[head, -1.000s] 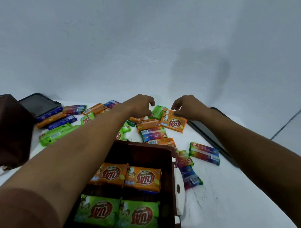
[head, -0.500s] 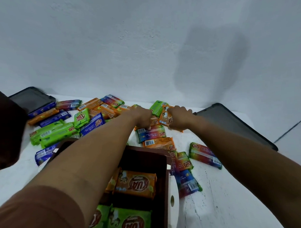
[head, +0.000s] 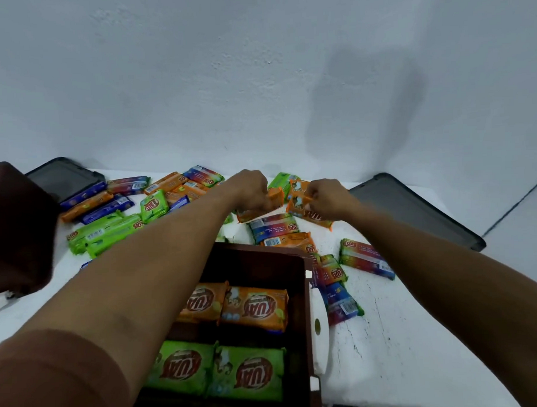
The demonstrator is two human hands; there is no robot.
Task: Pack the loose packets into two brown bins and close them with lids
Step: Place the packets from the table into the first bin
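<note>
My brown bin holds two orange packets and two green packets; my left arm hides its left side. My left hand grips an orange packet, and my right hand pinches a second orange packet above loose packets on the surface.

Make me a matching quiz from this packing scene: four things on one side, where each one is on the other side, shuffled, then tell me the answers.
Things
1. left hand
2. green packets
3. dark lids
4. second brown bin

Places
A. at the far left edge of the view
B. lying on the table, one at each end of the loose packets
C. in the near row inside the open bin
D. gripping an orange packet beyond the open bin

Pairs: 1-D, 2-C, 3-B, 4-A
</note>
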